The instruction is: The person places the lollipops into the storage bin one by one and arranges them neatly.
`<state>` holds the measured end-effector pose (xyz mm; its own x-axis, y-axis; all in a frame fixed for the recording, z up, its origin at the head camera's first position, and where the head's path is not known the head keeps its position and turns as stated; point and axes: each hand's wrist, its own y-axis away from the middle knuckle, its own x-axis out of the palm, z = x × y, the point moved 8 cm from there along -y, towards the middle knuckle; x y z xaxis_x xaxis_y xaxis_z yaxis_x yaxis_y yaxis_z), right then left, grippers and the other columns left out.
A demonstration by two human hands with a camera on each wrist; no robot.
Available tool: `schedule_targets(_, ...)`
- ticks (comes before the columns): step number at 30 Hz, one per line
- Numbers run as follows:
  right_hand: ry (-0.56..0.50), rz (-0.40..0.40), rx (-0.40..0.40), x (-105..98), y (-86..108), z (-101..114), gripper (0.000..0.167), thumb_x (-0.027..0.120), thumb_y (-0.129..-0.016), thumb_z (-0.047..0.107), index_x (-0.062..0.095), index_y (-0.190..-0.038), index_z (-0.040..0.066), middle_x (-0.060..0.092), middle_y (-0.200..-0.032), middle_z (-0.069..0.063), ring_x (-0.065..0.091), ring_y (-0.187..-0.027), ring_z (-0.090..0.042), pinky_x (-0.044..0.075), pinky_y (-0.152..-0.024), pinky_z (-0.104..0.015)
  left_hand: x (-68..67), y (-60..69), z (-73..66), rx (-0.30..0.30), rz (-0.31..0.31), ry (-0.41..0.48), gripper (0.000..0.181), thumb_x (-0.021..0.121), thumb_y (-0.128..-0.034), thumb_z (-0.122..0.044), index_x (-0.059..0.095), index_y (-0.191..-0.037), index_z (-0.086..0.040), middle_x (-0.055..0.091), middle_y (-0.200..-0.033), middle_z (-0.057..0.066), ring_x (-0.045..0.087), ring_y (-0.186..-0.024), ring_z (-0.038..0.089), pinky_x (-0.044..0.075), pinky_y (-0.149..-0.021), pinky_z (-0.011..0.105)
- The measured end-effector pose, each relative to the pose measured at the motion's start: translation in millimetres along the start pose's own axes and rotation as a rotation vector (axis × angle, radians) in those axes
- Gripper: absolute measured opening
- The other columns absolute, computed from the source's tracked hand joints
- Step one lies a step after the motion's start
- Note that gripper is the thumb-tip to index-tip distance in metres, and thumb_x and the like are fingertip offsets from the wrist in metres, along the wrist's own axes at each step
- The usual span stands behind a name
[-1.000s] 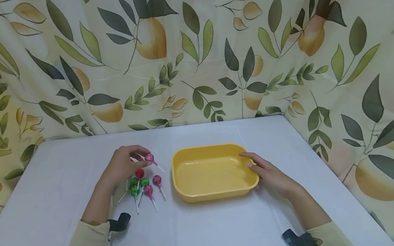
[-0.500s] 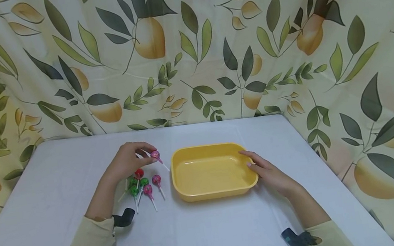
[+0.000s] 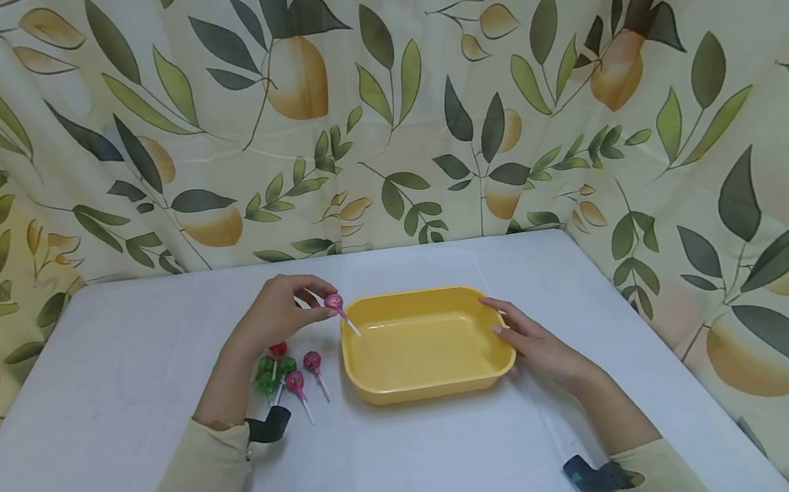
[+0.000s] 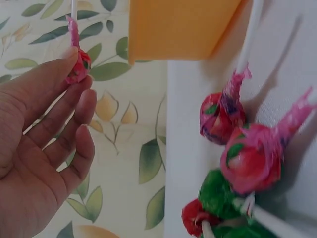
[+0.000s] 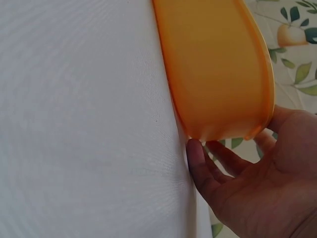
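Observation:
My left hand (image 3: 282, 308) pinches a pink-wrapped lollipop (image 3: 333, 302) by its round head, between thumb and fingertips. Its white stick slants down over the left rim of a yellow plastic tray (image 3: 423, 392). In the left wrist view, the held lollipop (image 4: 79, 72) sits at the fingertips, and the other fingers are loosely bent. At the tray's right end, my right hand (image 3: 546, 352) holds the rim; in the right wrist view, several fingers touch the tray's outer wall (image 5: 218, 99). Left of the tray lie pink lollipops (image 3: 296, 382), green lollipops (image 3: 266, 382) and a red lollipop (image 3: 278, 350), partly behind the left wrist.
A white cloth covers the table (image 3: 427, 477). Behind and to the right hangs a curtain (image 3: 382, 155) patterned with fruit and leaves. Dark wrist cameras (image 3: 271, 425) stick out from both sleeves.
My left hand has moved right with the lollipop, from above the loose lollipops to the tray's left rim. The right hand and the tray stay put.

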<state>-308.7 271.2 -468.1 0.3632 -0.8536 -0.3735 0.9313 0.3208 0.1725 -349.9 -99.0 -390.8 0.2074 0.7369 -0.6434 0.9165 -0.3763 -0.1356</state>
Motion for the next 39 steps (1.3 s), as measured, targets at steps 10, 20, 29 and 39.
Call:
schedule_targets(10,0.005,0.005,-0.016,-0.6,-1.9,-3.6,0.052,0.05,-0.111,0.034,0.035,-0.161,0.027,0.017,-0.17,-0.009,0.011,-0.154,-0.039,0.014,-0.118,-0.062,24.0,-15.5,-14.2,0.063,0.04,0.079,0.027,0.085,-0.0871,-0.009,0.078,-0.113,-0.01,0.072,-0.102,-0.002,0.065,-0.094,0.021,0.054,-0.079,0.035)
schedule_targets(20,0.032,-0.002,0.004,0.1,-2.2,-4.5,0.05,0.046,-0.112,0.032,0.035,-0.16,0.028,0.022,-0.168,-0.012,0.023,-0.15,-0.04,0.021,-0.116,-0.063,44.3,-31.9,-26.1,0.08,0.081,0.09,0.026,0.083,-0.0883,-0.008,0.078,-0.114,-0.008,0.072,-0.102,0.0,0.064,-0.093,0.02,0.053,-0.082,0.033)
schedule_targets(29,0.026,0.003,-0.007,-1.1,-2.1,-4.4,0.05,0.047,-0.112,0.032,0.036,-0.16,0.028,0.026,-0.166,-0.015,0.034,-0.144,-0.036,0.026,-0.114,-0.056,63.8,-43.7,-35.9,0.073,0.123,0.114,0.022,0.084,-0.0883,-0.011,0.079,-0.11,-0.01,0.073,-0.1,-0.001,0.063,-0.091,0.021,0.052,-0.082,0.033)
schedule_targets(39,0.008,0.0,0.004,-0.3,-1.7,-5.2,0.049,0.048,-0.111,0.033,0.037,-0.159,0.03,0.022,-0.168,-0.013,0.025,-0.15,-0.037,0.022,-0.117,-0.06,90.0,-51.7,-52.4,0.106,0.182,0.128,0.021,0.084,-0.089,-0.011,0.079,-0.109,-0.008,0.073,-0.098,-0.004,0.063,-0.09,0.018,0.053,-0.081,0.028)
